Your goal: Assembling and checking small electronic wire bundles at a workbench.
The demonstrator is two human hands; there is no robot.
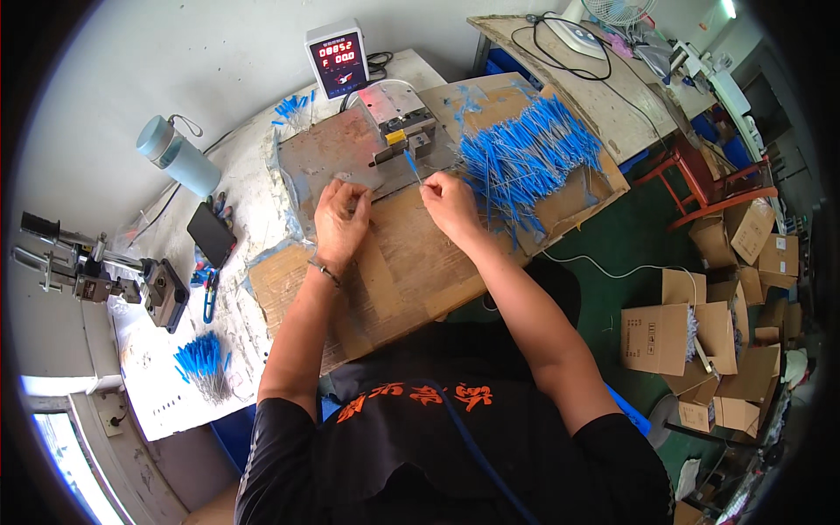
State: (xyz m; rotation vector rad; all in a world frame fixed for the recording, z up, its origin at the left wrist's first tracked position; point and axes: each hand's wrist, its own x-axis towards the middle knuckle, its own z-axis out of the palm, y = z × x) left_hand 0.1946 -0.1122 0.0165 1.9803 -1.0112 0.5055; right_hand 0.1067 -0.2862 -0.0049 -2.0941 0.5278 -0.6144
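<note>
My right hand is closed, thumb and fingertips pinching the near end of a thin piece with a blue sleeve. The far end of that blue-sleeved piece reaches the front of a small metal bench machine with a yellow part. Left of it, my left hand is held over the board's metal plate with curled fingers. Whatever those fingers hold, if anything, is too small to make out. A large pile of blue-sleeved wire pieces lies to the right of my right hand.
A display box with red digits stands behind the machine. Along the left are a light-blue bottle, a dark phone, a lever press and a smaller blue bundle. Cardboard boxes and a red stool stand right.
</note>
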